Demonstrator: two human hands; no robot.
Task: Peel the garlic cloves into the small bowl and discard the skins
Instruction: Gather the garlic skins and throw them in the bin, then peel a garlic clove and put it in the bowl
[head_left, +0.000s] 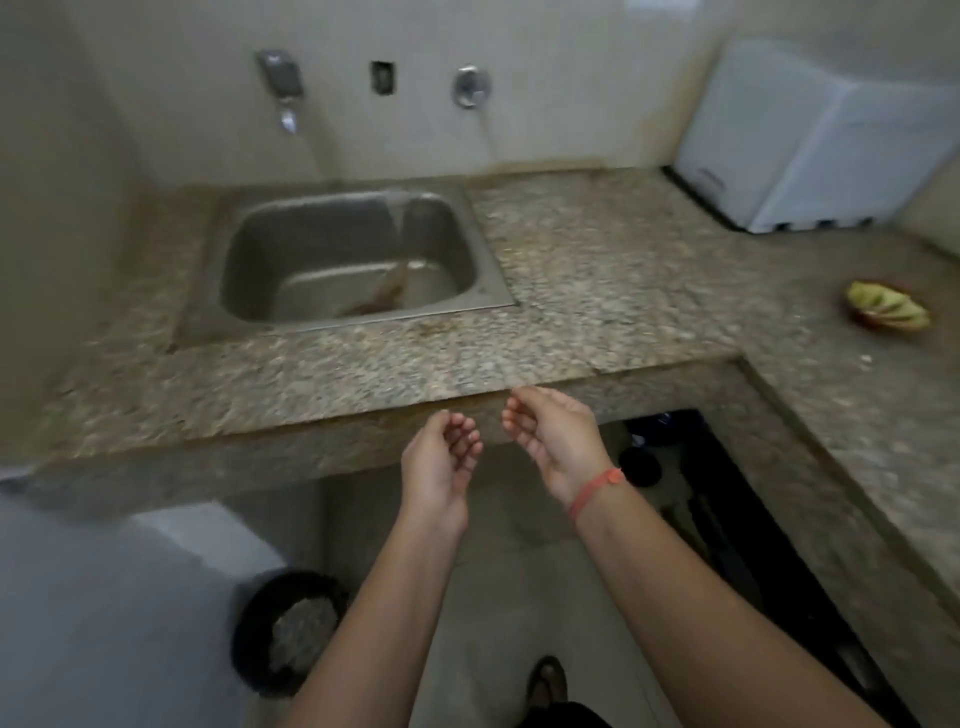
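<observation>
Holds the left hand (441, 460) and the right hand (553, 436) out side by side, near each other but not touching, just before the front edge of the speckled stone tabletop (597, 270). Turns both palms upward, fingers loosely curled and relaxed, with nothing to be made out in either. Wears an orange band (592, 493) on the right wrist. Far off to the right, on the side wing of the tabletop and well apart from both hands, the small bowl (860, 318), heaped with pale yellow-green pieces. Cannot tell through the blur whether cloves or skins. On the stone just in front of the bowl, a tiny white scrap (865, 358). Set into the tabletop at the left, a steel sink (496, 280), with a thin stream of water (400, 213) falling into its basin and a brownish streak (379, 301) along its bottom. On the wall above, a tap (280, 83) at the left and a round fitting (470, 85) further right. In the back right corner, a white appliance (810, 140). Down on the floor left of the arms, a round black bin (248, 634) with greyish contents. Between the forearms at the lower edge, a foot (545, 680) in a sandal.
</observation>
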